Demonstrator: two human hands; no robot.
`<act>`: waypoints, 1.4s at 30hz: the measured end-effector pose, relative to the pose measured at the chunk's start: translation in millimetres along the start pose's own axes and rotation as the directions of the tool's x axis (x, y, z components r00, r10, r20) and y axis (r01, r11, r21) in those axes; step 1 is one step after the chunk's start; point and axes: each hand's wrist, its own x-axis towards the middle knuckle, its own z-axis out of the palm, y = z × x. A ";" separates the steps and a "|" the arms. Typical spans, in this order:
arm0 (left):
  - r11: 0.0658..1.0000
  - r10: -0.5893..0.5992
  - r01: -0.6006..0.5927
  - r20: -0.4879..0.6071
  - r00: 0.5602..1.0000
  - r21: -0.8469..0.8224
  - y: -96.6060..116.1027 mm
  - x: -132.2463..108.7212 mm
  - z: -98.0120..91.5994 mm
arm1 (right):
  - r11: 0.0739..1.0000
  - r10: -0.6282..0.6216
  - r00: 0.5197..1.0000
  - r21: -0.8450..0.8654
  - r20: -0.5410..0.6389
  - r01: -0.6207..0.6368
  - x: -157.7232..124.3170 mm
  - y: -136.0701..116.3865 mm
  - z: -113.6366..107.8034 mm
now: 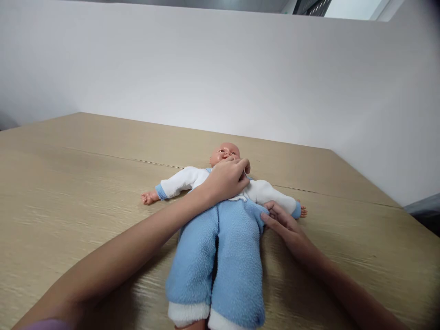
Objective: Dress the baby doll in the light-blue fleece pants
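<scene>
A baby doll (225,149) lies on its back, its head toward the far side and its arms spread out. It wears a fleece outfit (237,261) with blue legs and white sleeves. My left hand (228,176) reaches across the doll's chest, fingers curled at the collar just below its chin. The exact bit of cloth in those fingers is hidden. At the outfit's right-hand side, by the waist, my right hand (280,222) pinches the edge of the blue fleece between thumb and fingers. The doll's feet are cut off by the bottom edge of the view.
Under the doll is a wide wooden table (85,183) with a thin seam running across it. A white wall panel (206,68) rises behind the far edge. Something dark (426,213) shows beyond the table's right edge.
</scene>
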 end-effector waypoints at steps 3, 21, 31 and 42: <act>0.998 0.061 -0.061 -0.031 0.998 0.009 13.2 -0.7 -11.0 | 0.990 0.047 0.997 0.132 -0.057 -0.039 2.7 8.7 -4.3; 0.996 0.053 -0.030 0.306 0.950 -0.078 43.8 -8.9 -8.5 | 0.948 -0.218 0.938 -0.287 -0.269 0.138 2.7 6.0 -3.0; 0.983 -0.006 0.041 0.194 0.981 -0.178 39.3 -6.9 -3.4 | 0.490 -0.394 0.919 -0.843 0.012 0.221 7.9 13.3 -92.6; 0.958 0.104 -0.070 0.108 0.989 -0.279 28.8 -8.3 2.6 | 0.891 -0.273 0.885 -0.447 -0.376 0.085 -4.5 -18.1 -66.1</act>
